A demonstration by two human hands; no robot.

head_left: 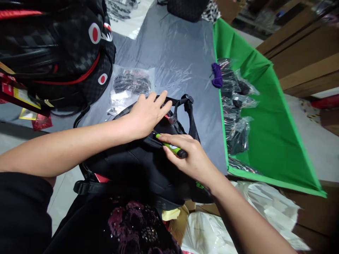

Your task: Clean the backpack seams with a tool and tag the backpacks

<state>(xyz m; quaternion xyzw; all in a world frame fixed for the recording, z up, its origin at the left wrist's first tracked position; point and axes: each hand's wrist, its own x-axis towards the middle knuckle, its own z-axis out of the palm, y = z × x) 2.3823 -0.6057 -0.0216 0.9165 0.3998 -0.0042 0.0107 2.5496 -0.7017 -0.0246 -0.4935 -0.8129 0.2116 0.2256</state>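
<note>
Head view: black backpack (132, 165) at the near edge of the grey table (172, 53). Left hand (148, 113), forearm crossing in from the left, lies palm-down on the bag's top, fingers straight and slightly spread. Right hand (192, 158), wrist bent inward, fingers closed around a green tool (171, 147), its tip touching the bag.

Packing area of a warehouse, as I find it: my plastic-sheeted worktop (174, 46), tagged backpacks (53, 53) stacked at left, polybagged parts (237, 106) in a green bin (278, 141), cardboard cartons (304, 60) piled beyond at right.
</note>
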